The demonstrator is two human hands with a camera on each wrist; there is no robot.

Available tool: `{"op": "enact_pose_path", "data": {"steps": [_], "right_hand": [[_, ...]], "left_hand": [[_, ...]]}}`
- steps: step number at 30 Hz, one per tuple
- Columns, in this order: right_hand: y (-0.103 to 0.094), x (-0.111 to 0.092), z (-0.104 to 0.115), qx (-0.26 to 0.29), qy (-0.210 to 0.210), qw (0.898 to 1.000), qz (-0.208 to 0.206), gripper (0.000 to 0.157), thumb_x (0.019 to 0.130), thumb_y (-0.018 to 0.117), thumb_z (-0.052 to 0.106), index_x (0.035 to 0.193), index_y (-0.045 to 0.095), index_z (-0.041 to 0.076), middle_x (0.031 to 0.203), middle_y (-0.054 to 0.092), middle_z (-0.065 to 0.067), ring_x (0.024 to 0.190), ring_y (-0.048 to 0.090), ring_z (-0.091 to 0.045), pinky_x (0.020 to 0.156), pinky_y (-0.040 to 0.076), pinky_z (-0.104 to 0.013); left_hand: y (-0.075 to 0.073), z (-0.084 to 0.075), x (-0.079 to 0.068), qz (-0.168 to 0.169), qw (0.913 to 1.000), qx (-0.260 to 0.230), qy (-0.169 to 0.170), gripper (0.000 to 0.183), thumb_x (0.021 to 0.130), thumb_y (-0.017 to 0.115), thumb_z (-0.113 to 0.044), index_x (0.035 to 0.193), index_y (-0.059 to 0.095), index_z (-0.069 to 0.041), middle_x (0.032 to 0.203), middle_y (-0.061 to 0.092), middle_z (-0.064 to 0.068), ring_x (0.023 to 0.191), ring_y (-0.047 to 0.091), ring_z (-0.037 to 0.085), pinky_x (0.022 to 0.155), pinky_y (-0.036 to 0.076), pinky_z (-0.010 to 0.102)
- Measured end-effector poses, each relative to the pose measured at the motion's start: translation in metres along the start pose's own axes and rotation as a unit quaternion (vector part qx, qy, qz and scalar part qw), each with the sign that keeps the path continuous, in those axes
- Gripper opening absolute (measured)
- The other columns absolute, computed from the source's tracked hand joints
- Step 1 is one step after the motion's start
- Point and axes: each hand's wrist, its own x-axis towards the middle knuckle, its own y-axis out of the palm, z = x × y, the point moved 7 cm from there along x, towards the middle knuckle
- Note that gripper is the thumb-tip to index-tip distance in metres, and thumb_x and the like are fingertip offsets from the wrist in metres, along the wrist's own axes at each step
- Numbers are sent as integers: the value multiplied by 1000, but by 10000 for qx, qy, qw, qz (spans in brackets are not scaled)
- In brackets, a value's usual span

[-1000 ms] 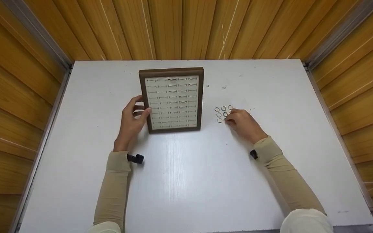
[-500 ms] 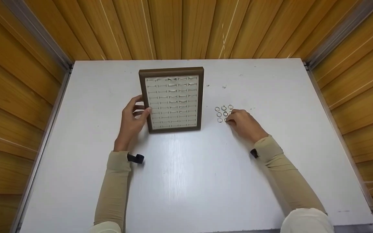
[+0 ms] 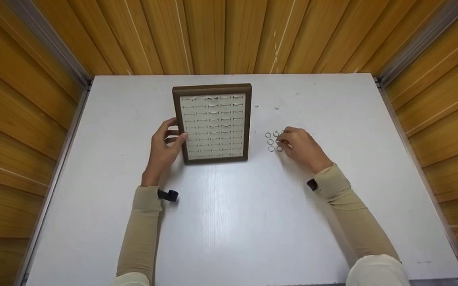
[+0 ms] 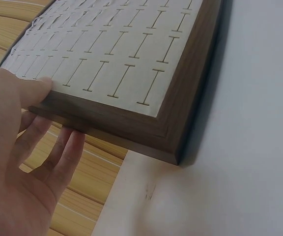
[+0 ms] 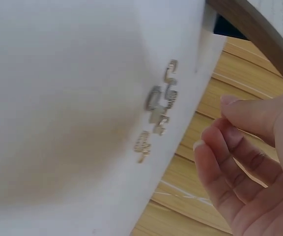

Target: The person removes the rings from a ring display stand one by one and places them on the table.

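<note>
A ring display board (image 3: pixel 213 131) with a brown wooden frame and a cream slotted panel stands propped up on the table. My left hand (image 3: pixel 165 145) grips its left edge, thumb on the front and fingers behind, as the left wrist view shows beside the frame's wood (image 4: pixel 107 115). To the right of the board, several small metal rings (image 3: pixel 271 148) lie in a loose cluster. Over the cluster's right side is my right hand (image 3: pixel 302 149), its fingertips hiding some rings. In the right wrist view, thumb and fingers are bent and apart, nothing showing between them, beside blurred rings (image 5: pixel 156 101).
A white table (image 3: pixel 229 238) spreads under everything, with tiny bits (image 3: pixel 276 108) beyond the rings. Wood-patterned panels (image 3: pixel 205 35) wall it in at the back and both sides. Black wrist cameras (image 3: pixel 169 195) are strapped over the sleeves.
My right hand has shifted slightly up and away from the nearest right ring, which now shows whole. The left hand keeps the board in the same place.
</note>
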Motion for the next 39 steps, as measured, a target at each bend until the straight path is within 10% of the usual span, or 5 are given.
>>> {"op": "enact_pose_path", "data": {"steps": [39], "right_hand": [[-47,70,125,413,-1792,9676,-1728,12,98,74,-1,109,76,-3,102,70,-14,88,71,-23,78,64,-33]], "left_hand": [[0,1,0,-25,10000,8,27,51,103,74,-20,151,57,-19,140,64,5,114,69,23,102,61,40]]}}
